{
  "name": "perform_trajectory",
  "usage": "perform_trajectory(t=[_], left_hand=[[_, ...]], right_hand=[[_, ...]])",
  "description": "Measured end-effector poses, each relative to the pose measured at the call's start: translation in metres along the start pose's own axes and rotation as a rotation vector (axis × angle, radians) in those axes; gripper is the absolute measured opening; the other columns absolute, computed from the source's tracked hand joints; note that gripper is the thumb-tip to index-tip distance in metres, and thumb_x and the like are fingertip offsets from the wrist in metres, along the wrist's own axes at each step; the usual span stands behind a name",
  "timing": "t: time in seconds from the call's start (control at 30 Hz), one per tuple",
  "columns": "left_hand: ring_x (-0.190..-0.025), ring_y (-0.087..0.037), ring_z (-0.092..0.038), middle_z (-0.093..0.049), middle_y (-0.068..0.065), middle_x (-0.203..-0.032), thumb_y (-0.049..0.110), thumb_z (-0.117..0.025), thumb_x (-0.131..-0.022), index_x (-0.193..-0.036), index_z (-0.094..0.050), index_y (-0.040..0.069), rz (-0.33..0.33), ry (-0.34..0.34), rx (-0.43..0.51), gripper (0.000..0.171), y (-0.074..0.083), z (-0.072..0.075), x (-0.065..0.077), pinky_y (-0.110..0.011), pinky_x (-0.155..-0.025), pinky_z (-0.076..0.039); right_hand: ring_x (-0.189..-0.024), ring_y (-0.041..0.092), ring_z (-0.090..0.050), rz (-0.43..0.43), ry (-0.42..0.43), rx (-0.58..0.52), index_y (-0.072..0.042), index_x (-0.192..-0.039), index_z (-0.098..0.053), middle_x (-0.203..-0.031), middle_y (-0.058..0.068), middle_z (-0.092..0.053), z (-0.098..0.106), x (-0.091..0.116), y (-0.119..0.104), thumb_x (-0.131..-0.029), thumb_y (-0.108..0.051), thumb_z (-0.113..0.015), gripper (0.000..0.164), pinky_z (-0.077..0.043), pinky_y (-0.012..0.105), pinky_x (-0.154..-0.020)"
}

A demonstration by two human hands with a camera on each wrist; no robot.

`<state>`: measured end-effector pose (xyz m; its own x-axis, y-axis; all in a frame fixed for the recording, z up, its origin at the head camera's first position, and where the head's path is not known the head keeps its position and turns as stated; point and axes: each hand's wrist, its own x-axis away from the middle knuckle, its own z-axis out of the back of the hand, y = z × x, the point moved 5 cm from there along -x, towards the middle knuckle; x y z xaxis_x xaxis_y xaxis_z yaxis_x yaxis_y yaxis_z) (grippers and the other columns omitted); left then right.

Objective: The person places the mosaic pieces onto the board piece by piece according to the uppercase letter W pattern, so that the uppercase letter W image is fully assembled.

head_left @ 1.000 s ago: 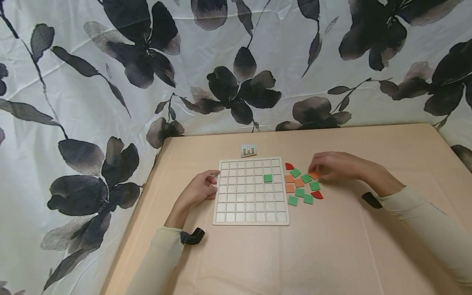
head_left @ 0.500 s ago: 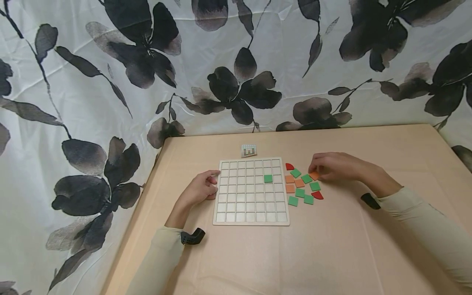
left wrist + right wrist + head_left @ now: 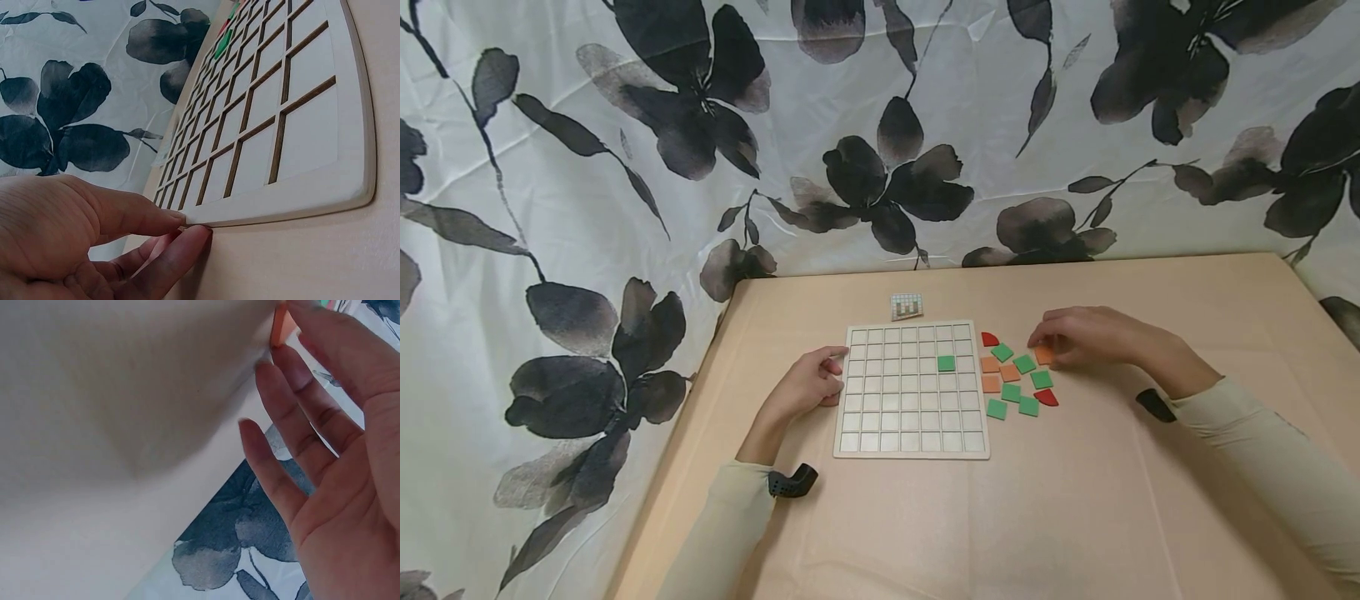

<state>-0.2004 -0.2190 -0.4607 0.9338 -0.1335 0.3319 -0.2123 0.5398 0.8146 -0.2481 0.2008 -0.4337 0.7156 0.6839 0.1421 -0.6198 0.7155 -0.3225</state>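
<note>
A white grid board (image 3: 887, 420) lies flat on the table, with one green square tile (image 3: 946, 363) in a cell toward its upper right. My left hand (image 3: 808, 381) is at the board's left edge. In the left wrist view, its thumb (image 3: 140, 211) and a fingertip pinch the rim near a corner. To the right of the board, my right hand (image 3: 1093, 335) holds an orange square tile (image 3: 1044, 356) between thumb and fingers. The right wrist view shows that orange tile edge-on at the fingertips, the other fingers loosely extended.
Loose tiles lie beside the board's right edge: several green squares (image 3: 1011, 392), 3 orange squares (image 3: 990, 384) and 2 red quarter-rounds (image 3: 1047, 398). A small patterned card (image 3: 906, 307) rests behind the board. A floral cloth (image 3: 820, 100) hangs beyond the table (image 3: 1000, 517).
The orange tile in my right hand has turned and shifted slightly right, showing more of its face. My left hand and the board stay as they were.
</note>
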Motion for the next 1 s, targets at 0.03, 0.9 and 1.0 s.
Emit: perform_trajectory(t=[0.03, 0.9, 1.0], left_hand=[[-0.079, -0.018, -0.055, -0.051, -0.013, -0.109, -0.010, -0.060, -0.092, -0.149, -0.049, 0.009, 0.000, 0.000, 0.000, 0.062, 0.0000, -0.0001, -0.0002, -0.029, -0.063, -0.055], [-0.079, -0.019, -0.055, -0.051, -0.013, -0.110, -0.009, -0.060, -0.092, -0.149, -0.049, 0.010, -0.007, 0.006, -0.007, 0.061, -0.0005, -0.0006, 0.0007, -0.029, -0.064, -0.055], [-0.079, -0.019, -0.056, -0.051, -0.013, -0.109, -0.009, -0.060, -0.093, -0.149, -0.049, 0.010, -0.007, 0.006, -0.008, 0.061, -0.0009, -0.0007, -0.0001, -0.028, -0.064, -0.055]], right_hand=[[-0.087, 0.013, -0.057, -0.003, -0.015, -0.009, -0.020, -0.110, -0.076, -0.096, -0.009, -0.063, -0.0005, -0.0001, 0.0004, -0.081, -0.014, -0.085, 0.031, -0.052, 0.034, -0.076], [-0.082, 0.011, -0.056, 0.007, -0.008, -0.042, -0.022, -0.102, -0.075, -0.091, -0.010, -0.061, -0.0029, -0.0032, 0.0057, -0.079, -0.016, -0.087, 0.026, -0.052, 0.031, -0.075], [-0.083, 0.011, -0.056, 0.008, -0.008, -0.040, -0.021, -0.101, -0.075, -0.091, -0.010, -0.061, -0.0037, -0.0041, 0.0075, -0.079, -0.017, -0.087, 0.026, -0.052, 0.031, -0.075]])
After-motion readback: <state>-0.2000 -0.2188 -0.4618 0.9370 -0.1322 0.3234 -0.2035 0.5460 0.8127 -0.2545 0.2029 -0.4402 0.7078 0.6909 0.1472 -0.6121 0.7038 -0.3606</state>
